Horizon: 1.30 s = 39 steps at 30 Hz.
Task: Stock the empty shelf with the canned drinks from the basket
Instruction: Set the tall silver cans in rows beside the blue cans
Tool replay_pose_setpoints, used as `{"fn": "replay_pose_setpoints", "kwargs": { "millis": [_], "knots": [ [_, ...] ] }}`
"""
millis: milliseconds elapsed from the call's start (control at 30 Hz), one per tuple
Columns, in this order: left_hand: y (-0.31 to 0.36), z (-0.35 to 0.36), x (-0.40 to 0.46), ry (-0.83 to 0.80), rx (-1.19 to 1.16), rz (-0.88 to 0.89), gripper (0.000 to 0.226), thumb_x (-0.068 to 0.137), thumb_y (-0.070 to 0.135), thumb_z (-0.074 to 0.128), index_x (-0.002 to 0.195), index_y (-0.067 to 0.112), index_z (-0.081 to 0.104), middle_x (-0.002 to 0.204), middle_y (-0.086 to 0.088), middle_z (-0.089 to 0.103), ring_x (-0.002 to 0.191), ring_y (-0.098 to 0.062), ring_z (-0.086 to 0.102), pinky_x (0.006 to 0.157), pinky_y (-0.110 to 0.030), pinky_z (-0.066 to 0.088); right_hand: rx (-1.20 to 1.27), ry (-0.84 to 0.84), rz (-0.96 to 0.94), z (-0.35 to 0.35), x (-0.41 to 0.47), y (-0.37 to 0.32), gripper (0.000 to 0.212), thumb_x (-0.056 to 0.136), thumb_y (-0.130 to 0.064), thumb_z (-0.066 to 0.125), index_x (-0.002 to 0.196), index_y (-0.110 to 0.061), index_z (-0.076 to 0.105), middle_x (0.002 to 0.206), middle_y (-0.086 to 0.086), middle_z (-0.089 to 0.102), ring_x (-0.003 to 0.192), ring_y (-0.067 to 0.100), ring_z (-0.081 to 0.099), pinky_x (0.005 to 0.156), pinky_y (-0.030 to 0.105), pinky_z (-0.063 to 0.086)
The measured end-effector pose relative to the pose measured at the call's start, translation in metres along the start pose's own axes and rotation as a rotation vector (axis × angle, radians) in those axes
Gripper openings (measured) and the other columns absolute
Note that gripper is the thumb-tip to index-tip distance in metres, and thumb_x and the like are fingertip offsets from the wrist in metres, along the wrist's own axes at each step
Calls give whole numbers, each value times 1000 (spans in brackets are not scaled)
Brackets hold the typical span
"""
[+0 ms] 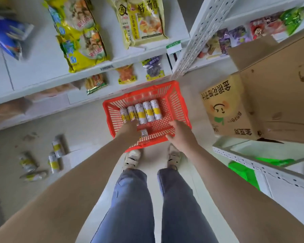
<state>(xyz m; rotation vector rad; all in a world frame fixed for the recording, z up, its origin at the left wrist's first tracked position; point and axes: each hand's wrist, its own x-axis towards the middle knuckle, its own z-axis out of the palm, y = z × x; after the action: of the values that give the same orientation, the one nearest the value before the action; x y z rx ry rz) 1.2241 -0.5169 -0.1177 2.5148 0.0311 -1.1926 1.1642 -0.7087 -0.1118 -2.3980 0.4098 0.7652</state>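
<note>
A red plastic basket (178, 102) stands on the floor in front of my feet. Several white-and-yellow drink cans (147, 111) lie side by side along its far half. My left hand (128, 129) reaches into the basket, its fingertips at the near ends of the left cans. It seems to hold one can (144, 132), whose end shows beside the palm. My right hand (180, 133) hovers over the basket's near right corner with thumb and fingers loosely curved and nothing between them. Several more cans (57, 149) lie tipped over on the low pale surface at the left.
White shelves (42, 67) rise ahead and to the left, holding snack bags (82, 41). Another white rack (253, 160) stands at the right with something green (244, 171) under it. A large open cardboard box (235, 109) sits just right of the basket.
</note>
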Motion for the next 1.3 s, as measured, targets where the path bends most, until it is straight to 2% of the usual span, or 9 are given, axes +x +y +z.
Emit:
{"fn": "replay_pose_setpoints", "kwargs": {
  "millis": [133,367,500,667,767,867,1000,1167,1300],
  "knots": [
    [1,53,59,-10,-4,-55,47,88,14,54,135,19,47,131,-11,55,107,-29,60,78,-33,50,-76,-46,-39,27,72,40,40,86,-25,67,122,-11,54,119,10,60,112,28,56,92,38,47],
    [-17,130,165,-19,15,-121,44,87,19,53,131,18,48,125,-10,58,108,-30,59,81,-36,51,-119,-128,-44,103,178,103,45,83,-26,69,122,-8,54,119,15,60,114,31,55,93,35,43],
    [-35,163,236,56,-118,-166,46,91,25,56,136,18,45,132,-7,53,94,-22,57,71,-28,41,-43,-114,-23,152,236,132,48,83,-25,70,124,-6,54,122,14,61,115,30,56,96,34,43],
    [-52,203,311,125,-168,-195,53,93,26,56,140,11,39,135,-12,50,117,-28,53,86,-35,45,-5,-95,-26,198,300,162,52,83,-28,70,127,-7,52,123,14,62,113,30,58,91,35,45],
    [-57,225,349,172,-208,-204,48,93,29,55,135,10,44,133,-11,50,116,-28,53,85,-34,43,32,-75,-11,222,331,175,57,83,-32,70,130,-7,49,123,15,62,114,30,58,91,37,47],
    [-58,244,372,232,-273,-208,39,91,25,55,127,10,50,128,-10,49,104,-24,55,75,-30,40,88,-64,4,243,351,183,59,84,-35,68,132,-6,47,126,15,58,117,29,56,94,37,45],
    [-53,260,384,347,-317,-270,42,91,24,56,130,10,47,128,-14,44,104,-31,56,88,-36,46,172,-22,44,260,366,191,54,86,-38,66,128,-7,50,120,10,63,109,26,59,83,31,43],
    [-42,271,385,442,-468,-177,41,91,20,56,129,9,45,128,-14,45,108,-31,53,94,-39,44,327,18,142,260,369,198,46,90,-29,63,127,-4,50,111,8,65,98,18,59,66,18,29],
    [-33,277,394,339,-531,-275,51,89,28,62,130,6,40,130,-13,49,116,-30,51,92,-37,41,349,-7,163,257,373,205,51,91,-31,62,131,-5,46,112,7,63,98,17,58,71,19,32]
  ]
}}
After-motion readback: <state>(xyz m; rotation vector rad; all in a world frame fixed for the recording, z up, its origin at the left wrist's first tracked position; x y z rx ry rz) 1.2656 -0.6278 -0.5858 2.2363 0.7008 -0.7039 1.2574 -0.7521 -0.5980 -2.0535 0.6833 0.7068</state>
